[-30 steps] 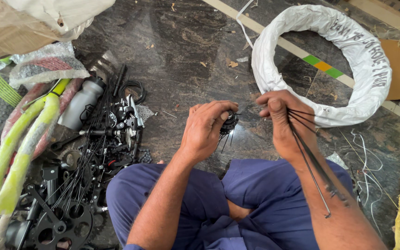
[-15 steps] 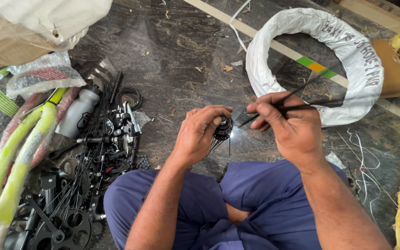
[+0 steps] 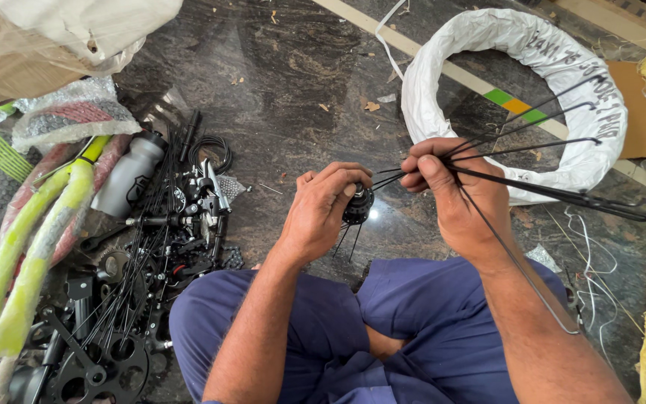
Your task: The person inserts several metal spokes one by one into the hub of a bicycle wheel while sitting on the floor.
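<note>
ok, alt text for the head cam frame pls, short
Seen from above, a seated person's left hand holds a small black wheel hub while the right hand pinches a bundle of thin black spokes fanning out to the right. A white-wrapped rim lies on the dark marble floor ahead, and black bike parts are piled at left.

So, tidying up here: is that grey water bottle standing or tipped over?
Tipped over: the grey plastic water bottle lies on its side among black bicycle parts.

A small black wheel hub (image 3: 357, 205) was gripped by the left hand (image 3: 326, 209). A bundle of thin black spokes (image 3: 532, 161) was pinched in the right hand (image 3: 454, 191), fanned out toward a white-wrapped rim (image 3: 532, 67).
</note>
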